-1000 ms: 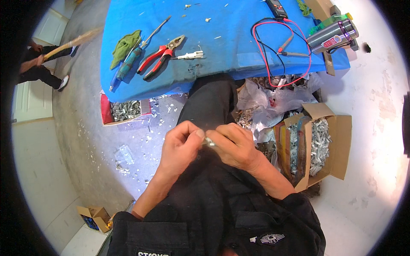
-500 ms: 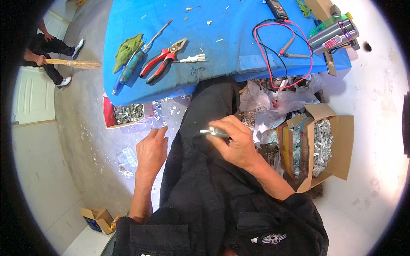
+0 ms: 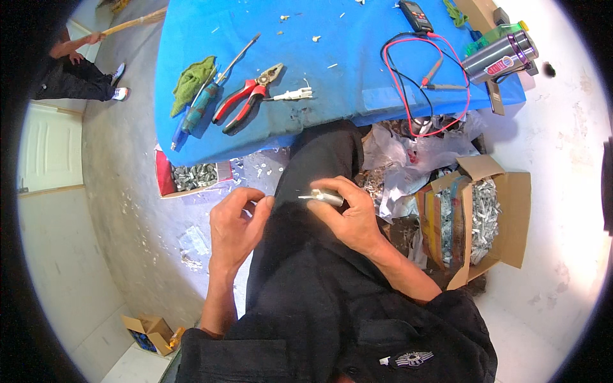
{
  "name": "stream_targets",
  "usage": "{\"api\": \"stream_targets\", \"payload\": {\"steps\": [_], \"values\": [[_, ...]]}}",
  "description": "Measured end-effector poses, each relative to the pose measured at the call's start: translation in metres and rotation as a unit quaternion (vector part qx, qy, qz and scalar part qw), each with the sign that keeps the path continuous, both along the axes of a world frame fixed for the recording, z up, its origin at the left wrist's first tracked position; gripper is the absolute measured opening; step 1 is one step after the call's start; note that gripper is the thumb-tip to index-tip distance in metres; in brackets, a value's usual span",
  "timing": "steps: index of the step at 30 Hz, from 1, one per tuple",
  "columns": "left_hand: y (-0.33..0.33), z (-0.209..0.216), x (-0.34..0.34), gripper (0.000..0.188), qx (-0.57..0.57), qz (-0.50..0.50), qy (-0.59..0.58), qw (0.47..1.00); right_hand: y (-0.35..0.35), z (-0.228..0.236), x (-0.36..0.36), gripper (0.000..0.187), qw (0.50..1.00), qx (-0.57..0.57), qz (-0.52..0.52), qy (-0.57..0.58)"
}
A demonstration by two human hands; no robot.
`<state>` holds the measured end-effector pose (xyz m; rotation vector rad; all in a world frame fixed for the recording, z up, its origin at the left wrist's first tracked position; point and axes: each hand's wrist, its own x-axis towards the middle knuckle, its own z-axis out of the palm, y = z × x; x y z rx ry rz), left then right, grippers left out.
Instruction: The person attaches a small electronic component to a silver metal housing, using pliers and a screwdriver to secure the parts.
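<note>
Over my lap, my right hand (image 3: 355,220) grips a small silvery cylinder with a pale end (image 3: 328,197) between thumb and fingers. A thin light-coloured prong points from it toward my left hand. My left hand (image 3: 237,223) is a short way to the left, thumb and index finger drawn into a pinch; anything between them is too small to make out. The two hands do not touch. Beyond them, on the blue-covered table (image 3: 338,51), lie red-and-black pliers (image 3: 249,97), a small white part with thin leads (image 3: 292,94) and a screwdriver with a teal handle (image 3: 203,105).
A green cloth (image 3: 191,83), a multimeter (image 3: 416,16) with red and black leads and a steel flask (image 3: 501,56) are on the table. A cardboard box of metal pieces (image 3: 516,220) stands right, a red-sided box (image 3: 165,172) left. Another person (image 3: 76,73) holds a broom.
My left hand has turned and moved right, toward the cylinder, its thumb and index finger now coming together. My right hand stays nearly still. The other person's broom has swung up.
</note>
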<state>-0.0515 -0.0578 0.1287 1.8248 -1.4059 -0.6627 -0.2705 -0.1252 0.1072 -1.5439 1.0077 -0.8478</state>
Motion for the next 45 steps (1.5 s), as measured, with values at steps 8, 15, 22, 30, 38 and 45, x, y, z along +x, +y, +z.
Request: {"api": "stream_targets", "payload": {"steps": [8, 15, 22, 30, 38, 45], "values": [[-0.014, -0.001, -0.024, 0.017, 0.060, -0.044, 0.161, 0.984, 0.004, -0.005, 0.013, 0.029, 1.000, 0.018, 0.004, -0.021], [-0.012, -0.005, -0.024, 0.010, 0.037, 0.001, 0.167, 0.985, 0.001, -0.006, 0.010, 0.030, 0.998, -0.008, 0.047, -0.045], [-0.010, 0.002, -0.028, 0.012, 0.037, -0.007, 0.114, 0.993, 0.003, 0.005, 0.008, 0.025, 0.990, 0.119, 0.069, -0.026], [-0.007, 0.003, -0.029, 0.014, 0.046, -0.022, 0.140, 0.989, 0.003, -0.002, 0.001, 0.026, 0.996, -0.041, 0.060, -0.051], [-0.007, 0.012, -0.030, 0.013, 0.043, -0.065, 0.098, 0.992, 0.005, -0.002, -0.004, 0.028, 0.989, -0.125, 0.061, -0.042], [-0.003, 0.006, -0.032, 0.014, 0.057, -0.031, 0.148, 0.987, 0.007, -0.002, -0.004, 0.026, 0.995, -0.044, 0.054, -0.067]]}}
